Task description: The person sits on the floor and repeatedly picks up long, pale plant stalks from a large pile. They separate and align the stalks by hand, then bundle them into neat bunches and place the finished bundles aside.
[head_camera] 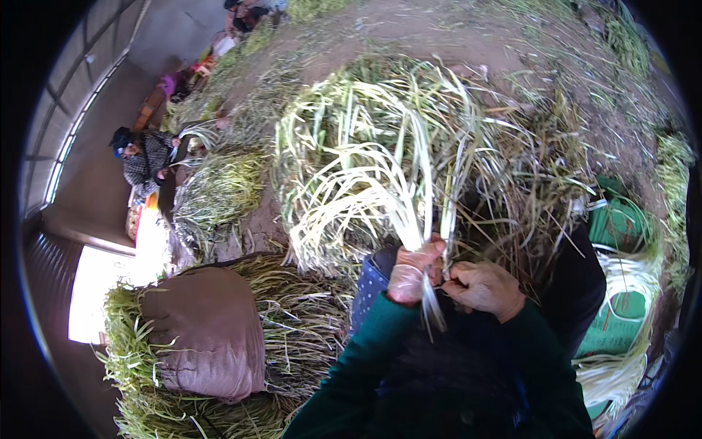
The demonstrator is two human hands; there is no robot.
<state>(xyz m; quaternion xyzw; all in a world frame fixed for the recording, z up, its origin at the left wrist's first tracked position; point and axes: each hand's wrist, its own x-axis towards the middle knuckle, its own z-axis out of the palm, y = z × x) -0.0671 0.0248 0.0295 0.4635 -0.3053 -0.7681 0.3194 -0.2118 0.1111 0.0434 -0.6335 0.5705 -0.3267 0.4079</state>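
Observation:
My left hand point(412, 270) is closed around a bundle of pale, long-leaved plant stalks point(408, 219). The leaves fan up and to the left, and short pale ends hang below my wrist. Close beside it, my right hand point(485, 288) has its thumb and fingers pinched at the base of a separate pale stalk point(448, 219). The exact contact at those fingertips is partly hidden. Just beyond both hands lies a large heap of loose green and pale leaves point(351, 120), with drier, browner strands point(532, 219) on its right.
A brown cloth point(205, 335) covers part of a stalk pile point(301, 324) at left. Pale bundles point(614, 378) lie on green sacking point(617, 324) at right. Another person point(145, 159) holds stalks near a leafy pile point(222, 186). Scattered leaves litter the dirt floor point(395, 27).

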